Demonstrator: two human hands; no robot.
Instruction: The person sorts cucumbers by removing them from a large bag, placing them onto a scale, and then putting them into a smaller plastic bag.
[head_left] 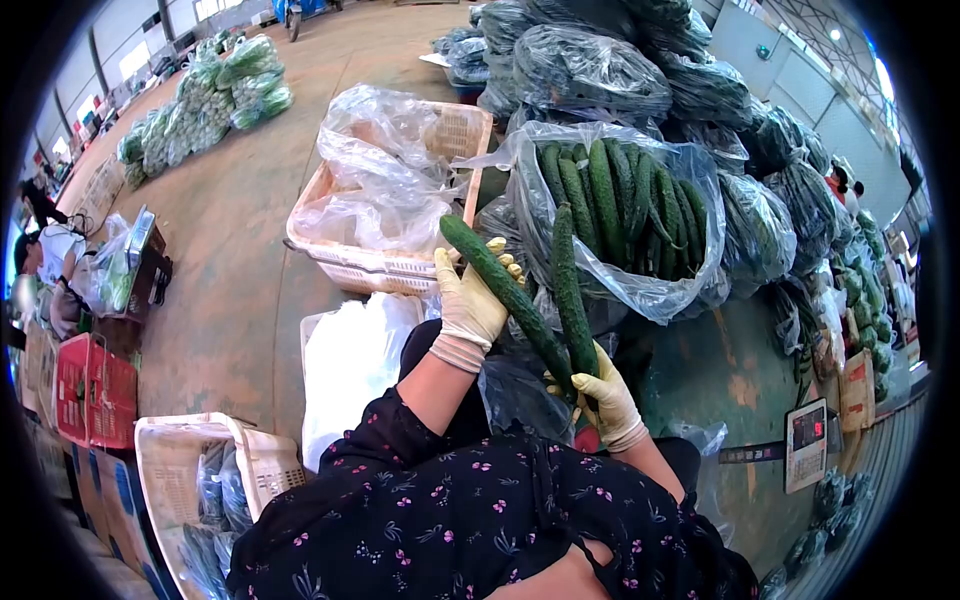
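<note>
My left hand (474,303), in a pale glove, is closed around the upper part of a long green cucumber (510,296) that slants down to the right. My right hand (608,402), gloved too, grips the lower end of a second cucumber (568,290), which points upward. The lower ends of both cucumbers meet at my right hand, whose fingers are partly hidden behind them. Just beyond my hands, an open clear plastic bag (650,300) holds several cucumbers (610,200) standing side by side.
A crate (465,130) with crumpled clear plastic stands beyond my left hand. White plastic (350,365) lies nearer me. Filled bags (595,75) are stacked behind the open bag. At right is a scale display (806,445); at lower left, a crate (270,460) of bagged produce.
</note>
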